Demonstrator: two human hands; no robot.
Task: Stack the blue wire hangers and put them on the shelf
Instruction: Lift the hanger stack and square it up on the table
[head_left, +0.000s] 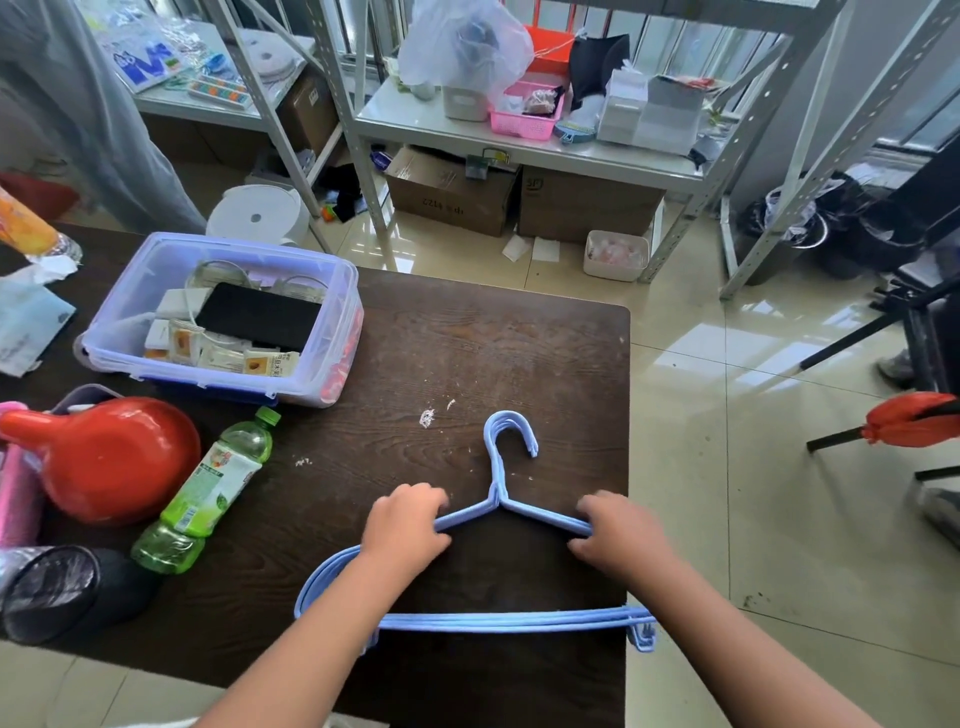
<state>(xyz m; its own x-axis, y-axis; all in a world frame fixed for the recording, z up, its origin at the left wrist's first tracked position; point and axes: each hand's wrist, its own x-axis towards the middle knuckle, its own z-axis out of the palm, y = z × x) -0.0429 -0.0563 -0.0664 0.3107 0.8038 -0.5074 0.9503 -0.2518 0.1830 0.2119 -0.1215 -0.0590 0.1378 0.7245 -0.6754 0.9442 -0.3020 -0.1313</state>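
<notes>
A: Several blue wire hangers (496, 618) lie nested as one stack on the dark table (519, 353), near its 5 o'clock corner. Stacking looks largely done; hooks and bottom bars nearly coincide.

B: Hands?

A: Left hand (408, 525) curls over the left shoulder wires, gripping them. Right hand (621, 535) grips the right shoulder wires likewise. Stack appears flat on the table, not lifted.

B: Orientation?

A: Hooks point to 12 o'clock, open side toward 3. Long axis, the bottom bars, runs 9 to 3.

B: Remaining?

A: Judgement: lift and carry to the metal shelf (519, 150) at 12 o'clock, well apart from the table. Placement not yet begun.
</notes>
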